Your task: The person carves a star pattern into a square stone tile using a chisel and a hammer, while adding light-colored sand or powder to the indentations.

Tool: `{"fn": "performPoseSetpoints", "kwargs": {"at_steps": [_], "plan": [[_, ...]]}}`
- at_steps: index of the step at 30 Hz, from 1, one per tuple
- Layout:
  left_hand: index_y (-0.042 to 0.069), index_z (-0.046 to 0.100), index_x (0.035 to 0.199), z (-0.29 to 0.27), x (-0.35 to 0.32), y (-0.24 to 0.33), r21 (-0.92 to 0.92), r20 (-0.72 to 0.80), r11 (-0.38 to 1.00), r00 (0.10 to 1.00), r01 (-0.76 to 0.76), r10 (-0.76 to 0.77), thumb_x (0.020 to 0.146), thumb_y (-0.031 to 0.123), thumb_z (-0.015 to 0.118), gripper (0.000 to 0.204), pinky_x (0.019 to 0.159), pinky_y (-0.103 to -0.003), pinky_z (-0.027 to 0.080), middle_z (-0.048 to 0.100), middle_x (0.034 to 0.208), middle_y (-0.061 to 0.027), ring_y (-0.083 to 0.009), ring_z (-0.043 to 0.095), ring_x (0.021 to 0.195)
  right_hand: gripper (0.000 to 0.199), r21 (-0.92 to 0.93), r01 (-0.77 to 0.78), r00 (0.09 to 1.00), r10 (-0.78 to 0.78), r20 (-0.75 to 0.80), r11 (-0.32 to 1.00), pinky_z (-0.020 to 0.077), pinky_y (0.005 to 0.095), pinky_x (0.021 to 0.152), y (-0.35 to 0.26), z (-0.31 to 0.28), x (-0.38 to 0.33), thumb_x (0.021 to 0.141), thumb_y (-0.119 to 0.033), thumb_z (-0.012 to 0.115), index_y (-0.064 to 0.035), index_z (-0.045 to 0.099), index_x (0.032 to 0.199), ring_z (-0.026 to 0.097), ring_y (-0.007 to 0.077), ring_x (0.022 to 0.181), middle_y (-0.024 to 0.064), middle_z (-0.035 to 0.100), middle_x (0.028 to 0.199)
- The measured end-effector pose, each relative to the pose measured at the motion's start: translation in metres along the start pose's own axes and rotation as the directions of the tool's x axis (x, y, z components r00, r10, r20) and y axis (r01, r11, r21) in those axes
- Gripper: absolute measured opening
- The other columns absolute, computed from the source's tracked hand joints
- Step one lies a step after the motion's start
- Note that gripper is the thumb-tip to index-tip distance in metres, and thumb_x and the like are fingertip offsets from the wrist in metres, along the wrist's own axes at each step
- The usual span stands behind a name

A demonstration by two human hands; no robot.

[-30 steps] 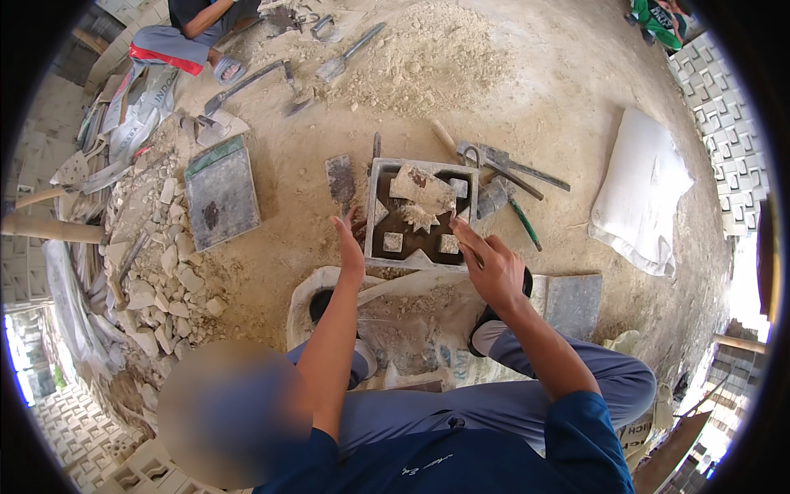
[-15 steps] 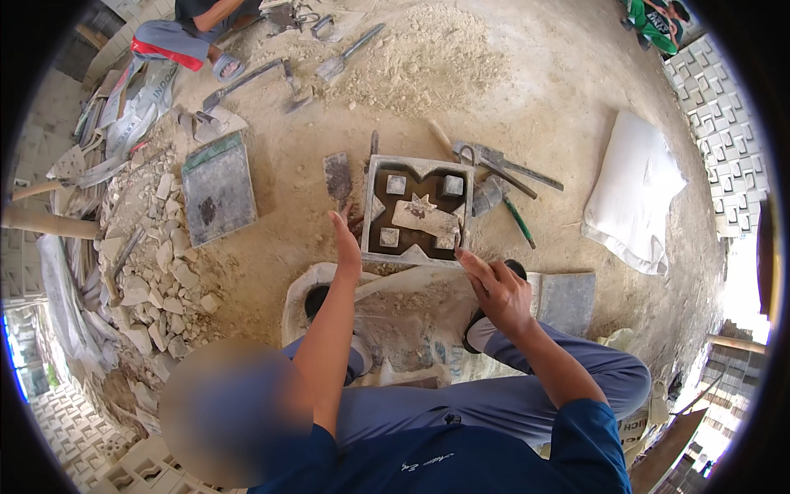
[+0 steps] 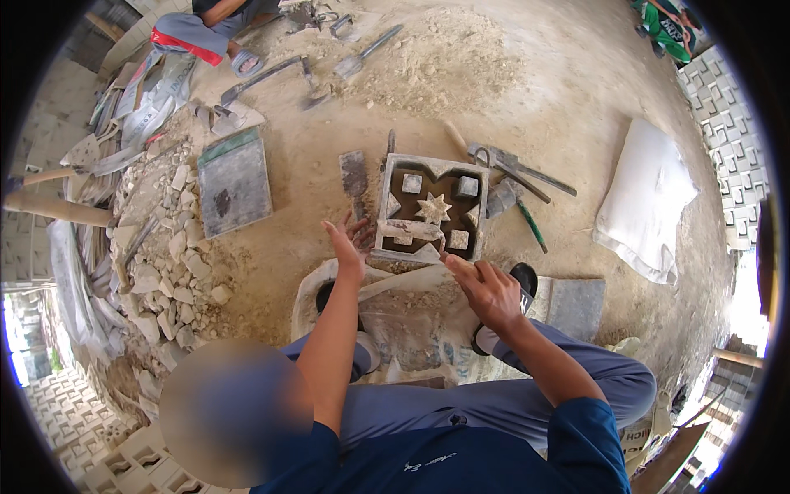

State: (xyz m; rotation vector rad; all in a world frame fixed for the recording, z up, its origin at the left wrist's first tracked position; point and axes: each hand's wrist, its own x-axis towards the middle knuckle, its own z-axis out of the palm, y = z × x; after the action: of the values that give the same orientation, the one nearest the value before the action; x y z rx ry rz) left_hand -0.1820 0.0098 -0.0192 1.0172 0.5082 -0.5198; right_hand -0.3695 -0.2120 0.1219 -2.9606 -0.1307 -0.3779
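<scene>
A square block mould [image 3: 480,202] lies on the ground before me, with grey corner blocks and a star-shaped piece [image 3: 433,209] at its centre. Dark material sits low between these shapes. My right hand [image 3: 485,292] is closed round the handle of a trowel. Its flat, pale-smeared trowel blade [image 3: 409,230] lies across the near part of the mould, partly hiding the near-left corner block. Beside the mould's near-left corner, my left hand [image 3: 349,247] is open with fingers spread, holding nothing.
Left of the mould lie a flat dark-bladed tool [image 3: 354,174] and a grey board [image 3: 234,185]. Several hand tools [image 3: 527,173] lie to its right, near a white sack [image 3: 646,202]. Broken rubble [image 3: 169,272] is heaped at left; another person [image 3: 193,37] sits far left.
The trowel blade has moved from the mould's middle toward its near side, uncovering the star piece. My left fingers have spread. The whole view has shifted slightly.
</scene>
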Motion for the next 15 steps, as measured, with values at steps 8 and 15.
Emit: {"fn": "performPoseSetpoints", "kwargs": {"at_steps": [8, 15], "plan": [[0.020, 0.035, 0.153, 0.004, -0.002, 0.002, 0.066, -0.002, 0.998, 1.000, -0.008, 0.008, 0.088, 0.086, 0.015, 0.095, 0.091, -0.047, 0.038, 0.059, 0.126, -0.0091, -0.0260, 0.056, 0.105, 0.069, 0.007, 0.051, 0.998, -0.051, 0.031, 0.999, 0.0535, 0.0356, 0.059, 0.001, 0.003, -0.005, 0.075, -0.009, 0.070, -0.0310, 0.058, 0.139, 0.061, 0.0220, 0.070, 0.0041, 0.054, 0.084], [0.020, 0.034, 0.154, 0.000, -0.001, -0.001, 0.027, 0.024, 1.000, 1.000, 0.000, 0.000, 0.091, 0.083, 0.014, 0.092, 0.105, -0.056, 0.026, 0.057, 0.133, -0.0093, -0.0300, 0.052, 0.111, 0.068, 0.002, 0.044, 0.998, -0.044, 0.040, 0.999, 0.0533, 0.0360, 0.058, 0.004, 0.007, -0.008, 0.075, -0.008, 0.069, -0.0311, 0.059, 0.139, 0.061, 0.0223, 0.069, 0.0039, 0.054, 0.083]]}}
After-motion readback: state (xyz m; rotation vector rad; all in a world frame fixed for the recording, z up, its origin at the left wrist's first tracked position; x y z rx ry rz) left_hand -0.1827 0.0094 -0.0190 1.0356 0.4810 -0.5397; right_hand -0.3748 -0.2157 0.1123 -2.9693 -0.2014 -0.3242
